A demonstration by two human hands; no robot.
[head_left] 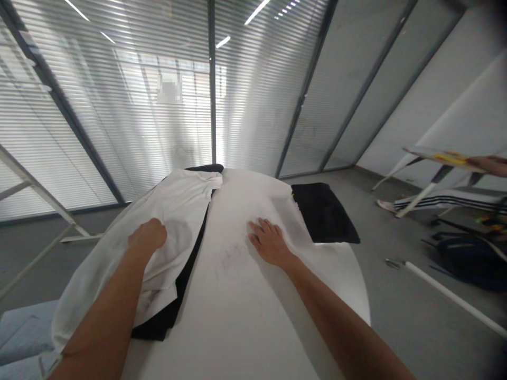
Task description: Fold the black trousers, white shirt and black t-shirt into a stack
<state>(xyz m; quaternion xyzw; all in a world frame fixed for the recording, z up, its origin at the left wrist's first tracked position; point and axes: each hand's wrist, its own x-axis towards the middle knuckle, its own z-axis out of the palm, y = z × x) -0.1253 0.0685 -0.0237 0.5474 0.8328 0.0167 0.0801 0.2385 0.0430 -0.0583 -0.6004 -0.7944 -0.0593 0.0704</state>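
Note:
My left hand (147, 236) is closed in a fist on a white garment (174, 211) that lies spread over the left part of a white table (245, 311). Under the white garment lies a black garment (166, 316), showing along its right and lower edges. My right hand (270, 241) rests flat on the bare tabletop with fingers stretched out, holding nothing. A folded black cloth (322, 212) lies at the table's right edge, just right of that hand.
Glass walls with blinds stand behind the table. A white frame (35, 195) leans at the left. At the right, another person's hand (491, 164) holds a board; a dark bag (471, 258) and a white pole (451, 298) lie on the grey floor.

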